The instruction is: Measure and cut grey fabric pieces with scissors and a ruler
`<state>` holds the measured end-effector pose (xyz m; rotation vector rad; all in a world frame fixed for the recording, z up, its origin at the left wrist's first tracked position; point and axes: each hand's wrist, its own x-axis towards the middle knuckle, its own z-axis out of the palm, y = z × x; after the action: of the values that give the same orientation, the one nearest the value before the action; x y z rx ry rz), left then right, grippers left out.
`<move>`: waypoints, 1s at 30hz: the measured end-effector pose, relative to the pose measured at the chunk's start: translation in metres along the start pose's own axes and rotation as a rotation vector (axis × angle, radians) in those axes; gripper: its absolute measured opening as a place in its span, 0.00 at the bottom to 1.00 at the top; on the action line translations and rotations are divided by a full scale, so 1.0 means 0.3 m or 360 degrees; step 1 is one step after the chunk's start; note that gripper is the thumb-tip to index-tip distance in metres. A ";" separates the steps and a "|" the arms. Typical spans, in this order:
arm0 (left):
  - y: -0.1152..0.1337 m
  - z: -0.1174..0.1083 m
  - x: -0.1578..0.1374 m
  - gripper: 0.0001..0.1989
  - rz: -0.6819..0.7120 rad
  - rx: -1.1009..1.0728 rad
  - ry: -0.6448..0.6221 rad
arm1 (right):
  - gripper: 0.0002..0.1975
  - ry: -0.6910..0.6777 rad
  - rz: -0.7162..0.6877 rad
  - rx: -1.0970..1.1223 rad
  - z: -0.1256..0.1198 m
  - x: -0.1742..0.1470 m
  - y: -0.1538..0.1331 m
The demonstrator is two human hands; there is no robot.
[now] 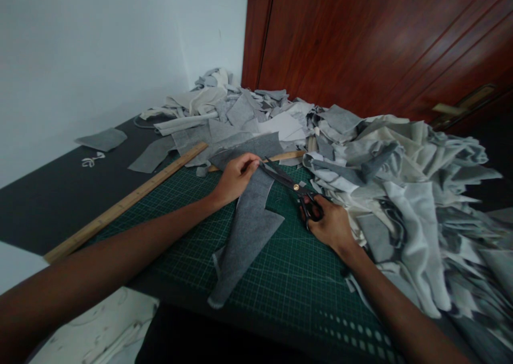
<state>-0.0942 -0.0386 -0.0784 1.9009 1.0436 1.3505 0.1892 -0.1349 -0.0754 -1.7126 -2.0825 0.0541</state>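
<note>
My right hand (331, 222) is wrapped round the black handles of a pair of scissors (286, 179), whose blades point left toward my other hand. The blades lie at the edge of a dark grey fabric piece (252, 219). Pinched between the thumb and fingers of my left hand (236, 178) is the upper part of that fabric, close to the scissor tips. The fabric's long lower end hangs toward the near edge, over the green cutting mat (280, 278). Whether the blades are fully closed is hard to make out.
A long wooden ruler (136, 195) lies slantwise at the left, and a curved wooden strip (288, 155) shows behind the fabric. Heaped grey and white fabric scraps (377, 155) cover the back and right. Beyond them stands a brown door (360, 43); a grey scrap (102, 139) lies far left.
</note>
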 end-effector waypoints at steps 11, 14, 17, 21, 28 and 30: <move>-0.009 -0.001 0.009 0.14 -0.0118 -0.0055 0.0086 | 0.07 -0.0041 0.0008 0.0053 -0.009 0.002 -0.007; -0.003 -0.002 0.009 0.14 -0.0131 -0.0086 0.0108 | 0.08 -0.0017 0.0013 0.0056 -0.007 0.002 -0.008; 0.000 -0.003 0.010 0.14 -0.0150 -0.0081 0.0149 | 0.09 -0.0010 0.0009 0.0055 -0.004 0.001 -0.007; 0.001 -0.003 0.009 0.15 -0.0160 -0.0090 0.0183 | 0.10 -0.0011 -0.0006 0.0038 -0.004 -0.001 -0.004; 0.014 -0.002 0.004 0.14 -0.0130 -0.0103 0.0097 | 0.10 -0.0001 0.0026 0.0049 -0.006 0.000 -0.008; 0.015 -0.002 0.003 0.14 -0.0106 -0.0095 0.0051 | 0.10 0.0005 0.0037 0.0062 -0.006 0.001 -0.009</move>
<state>-0.0935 -0.0402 -0.0740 1.7906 1.0613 1.3635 0.1874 -0.1358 -0.0728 -1.7132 -2.0460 0.0986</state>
